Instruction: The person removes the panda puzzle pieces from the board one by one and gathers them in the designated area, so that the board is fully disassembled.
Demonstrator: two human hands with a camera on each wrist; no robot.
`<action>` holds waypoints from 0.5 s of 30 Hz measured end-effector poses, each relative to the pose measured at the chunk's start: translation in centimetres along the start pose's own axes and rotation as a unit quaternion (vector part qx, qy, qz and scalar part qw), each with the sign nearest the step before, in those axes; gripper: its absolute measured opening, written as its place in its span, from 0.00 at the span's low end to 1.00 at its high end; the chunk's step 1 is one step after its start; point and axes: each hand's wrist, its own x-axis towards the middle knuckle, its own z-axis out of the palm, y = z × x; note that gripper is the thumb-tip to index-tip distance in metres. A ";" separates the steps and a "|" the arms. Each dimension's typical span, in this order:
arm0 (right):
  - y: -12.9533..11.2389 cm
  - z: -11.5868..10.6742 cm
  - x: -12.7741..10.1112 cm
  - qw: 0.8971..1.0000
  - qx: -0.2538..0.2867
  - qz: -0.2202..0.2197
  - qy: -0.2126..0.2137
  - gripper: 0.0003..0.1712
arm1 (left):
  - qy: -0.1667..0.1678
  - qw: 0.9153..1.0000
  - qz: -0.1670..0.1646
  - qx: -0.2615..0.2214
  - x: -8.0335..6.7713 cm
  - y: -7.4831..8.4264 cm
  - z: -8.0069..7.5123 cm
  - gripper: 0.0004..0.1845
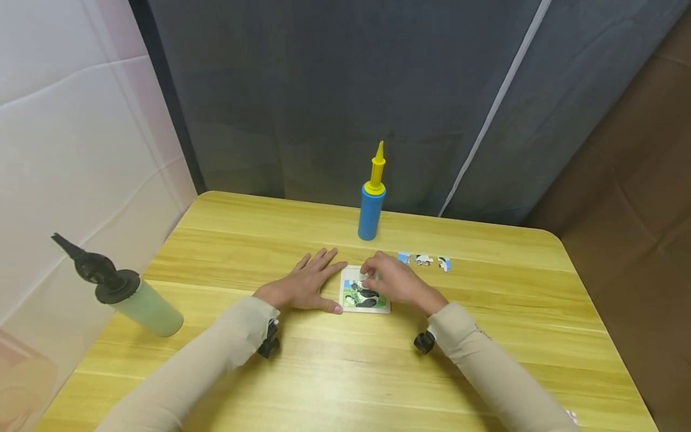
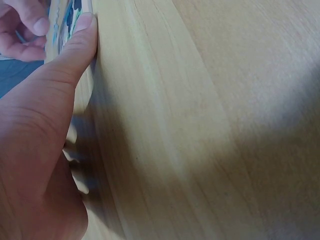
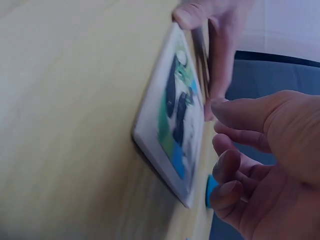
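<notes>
Head view shows a person seated at a yellow wooden table (image 1: 486, 360) with both hands on a small square puzzle board (image 1: 372, 302) lying flat near the table's middle. The left hand (image 1: 305, 287) rests at the board's 9 o'clock edge, its fingers straight and spread on the wood, and the left wrist view shows the thumb (image 2: 75, 45) pressed against the board's side as a stop. The right hand (image 1: 396, 280) hovers over the board's 1 o'clock corner with fingers curled narrowly; whether they pinch a piece cannot be told, though the right wrist view shows a blue scrap (image 3: 210, 191) just beside the fingertips (image 3: 225, 192). Three loose puzzle pieces (image 1: 424, 260) lie in a row on the table at 2 o'clock from the board, near but apart from it. A blue and yellow hand pump (image 1: 372, 198) stands upright at 12 o'clock, well apart, and a pale green pump with a black cap (image 1: 121, 291) lies tilted out at 9 o'clock. The board looks thin, stiff and light, likely to skid on the smooth wood unless braced at an edge; the pieces look small, flat and light, best pinched by their rims between thumb and fingertip.
</notes>
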 end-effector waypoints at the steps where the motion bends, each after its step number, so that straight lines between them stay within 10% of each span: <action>1: -0.1 0.3 0.0 1.000 -0.002 -0.001 -0.003 0.14 | 0.000 1.000 0.000 -0.001 0.0 0.0 0.0 0.56; 15: -1.1 2.0 0.2 0.999 -0.048 -0.003 -0.020 0.19 | -0.001 1.000 0.001 -0.002 0.0 -0.1 0.1 0.56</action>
